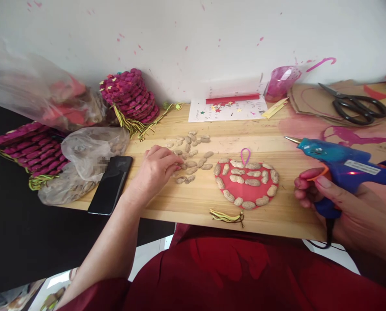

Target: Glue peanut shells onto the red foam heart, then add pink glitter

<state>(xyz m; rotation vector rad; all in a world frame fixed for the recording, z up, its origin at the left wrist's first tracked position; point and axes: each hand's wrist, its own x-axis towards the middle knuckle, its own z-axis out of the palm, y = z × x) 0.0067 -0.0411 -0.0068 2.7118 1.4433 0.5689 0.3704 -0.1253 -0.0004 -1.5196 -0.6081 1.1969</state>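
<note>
Pale wooden tabletop (277, 224) runs along a paint-flecked white wall, with scissors (355, 106) at the far right and a phone (111, 183) at the near left edge. The left hand (155, 168) rests palm down on the near edge of the loose peanuts (193, 147), its fingers (171, 162) curled and drawn close together over a few shells. Whether one is actually pinched cannot be told. The right hand (335, 207) is wrapped tight round the glue gun (338, 162), a fingertip by the orange trigger and the nozzle pointing left, above and right of the red heart (247, 183). The heart lies between the hands, ringed and partly filled with peanuts. Picking well here probably means lifting one shell cleanly by its ends without scattering its neighbours, and keeping the hot nozzle off the wood.
</note>
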